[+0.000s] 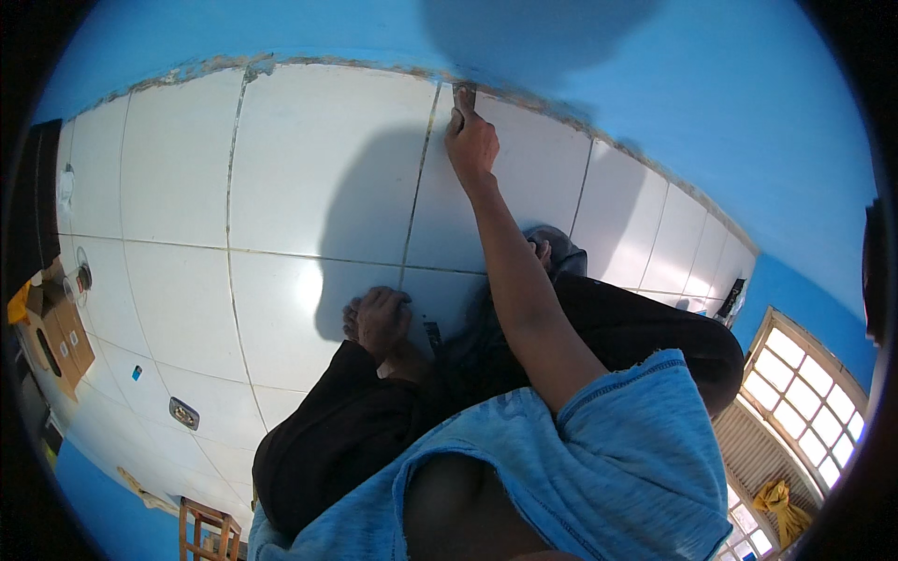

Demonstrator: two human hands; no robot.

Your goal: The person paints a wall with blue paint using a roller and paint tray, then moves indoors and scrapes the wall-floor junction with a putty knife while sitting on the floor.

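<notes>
My right hand reaches far forward along a dark grout line in the white tiled floor. It is shut on a small dark scraper-like tool, whose tip rests where the tiles meet the blue wall. A rough, chipped strip runs along that joint. My left hand is out of sight. My bare foot lies on the tiles at the end of a black trouser leg, and a small dark object sits beside it.
Cardboard boxes stand at the left edge. A small metal piece and a tiny blue item lie on the tiles. A wooden stool is at lower left, a barred window at right.
</notes>
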